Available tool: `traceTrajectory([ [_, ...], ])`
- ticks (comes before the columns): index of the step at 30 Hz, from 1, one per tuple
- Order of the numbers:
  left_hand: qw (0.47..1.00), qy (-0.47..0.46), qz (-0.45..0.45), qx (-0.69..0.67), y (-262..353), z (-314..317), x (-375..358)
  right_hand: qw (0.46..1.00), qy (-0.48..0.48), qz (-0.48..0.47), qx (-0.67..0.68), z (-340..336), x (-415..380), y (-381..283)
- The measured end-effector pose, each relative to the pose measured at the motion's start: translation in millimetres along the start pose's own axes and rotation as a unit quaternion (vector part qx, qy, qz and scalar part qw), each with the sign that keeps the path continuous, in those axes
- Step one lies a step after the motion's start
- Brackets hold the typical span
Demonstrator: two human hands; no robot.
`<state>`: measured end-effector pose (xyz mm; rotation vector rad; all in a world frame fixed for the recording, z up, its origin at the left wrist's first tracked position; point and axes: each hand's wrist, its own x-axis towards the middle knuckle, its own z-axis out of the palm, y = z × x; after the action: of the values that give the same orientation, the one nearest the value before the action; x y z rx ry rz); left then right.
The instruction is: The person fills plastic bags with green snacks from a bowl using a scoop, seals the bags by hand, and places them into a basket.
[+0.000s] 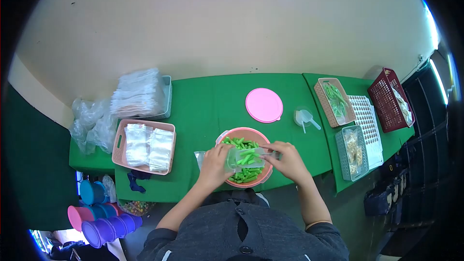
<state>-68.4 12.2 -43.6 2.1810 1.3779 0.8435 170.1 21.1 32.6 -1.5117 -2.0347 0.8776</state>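
Note:
A clear plastic scoop with short green stick-shaped pieces in it is over a round pink tub. More cut green pieces fill the tub. My right hand pinches the scoop's handle end from the right. From the other side my left hand closes round the scoop's left end; its fingertips are partly hidden by the clear plastic. A small clear bag shows on the table beside my left wrist.
A pink lid lies behind the tub, beside a clear cup with a scoop. To the left stand a basket of clear bags, a stacked bin and crumpled plastic. Several baskets and a spotted sheet occupy the right.

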Motion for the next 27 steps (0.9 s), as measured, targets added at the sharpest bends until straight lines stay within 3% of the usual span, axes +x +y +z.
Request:
traceTrajectory([
  [4, 0.999, -0.006, 0.033, 0.025, 8, 9, 0, 0.998, 0.036, -0.052, -0.031, 4, -7, -16],
  [7, 1.0, 0.005, 0.029, 0.007, 9, 10, -2, 0.997, 0.038, -0.025, 0.068, -8, -12, -39],
  [9, 1.0, 0.015, 0.026, -0.005, 9, 9, -1, 0.96, 0.05, -0.002, 0.275, -12, -13, -49],
  [10, 0.999, 0.025, 0.024, -0.018, 10, 9, 0, 0.96, 0.052, -0.001, 0.275, -10, -12, -48],
  [12, 0.999, 0.036, 0.019, -0.03, 12, 6, 2, 0.903, 0.05, -0.04, 0.425, -4, -10, -44],
  [16, 0.995, 0.062, 0.014, -0.074, 10, 5, 1, 0.942, 0.062, -0.098, 0.314, 3, -13, -30],
  [19, 0.993, 0.098, 0.01, -0.067, 9, 1, 2, 0.928, 0.143, -0.102, 0.33, 4, -15, -25],
  [21, 0.991, 0.112, -0.011, -0.066, 2, -1, 1, 0.891, 0.252, -0.071, 0.37, 0, -10, -24],
  [22, 0.989, 0.126, -0.033, -0.066, -2, -2, 0, 0.904, 0.277, -0.069, 0.317, 2, -4, -14],
  [27, 0.966, 0.181, -0.147, -0.116, -21, -8, -6, 0.926, 0.239, 0.011, 0.293, 49, 27, 49],
])
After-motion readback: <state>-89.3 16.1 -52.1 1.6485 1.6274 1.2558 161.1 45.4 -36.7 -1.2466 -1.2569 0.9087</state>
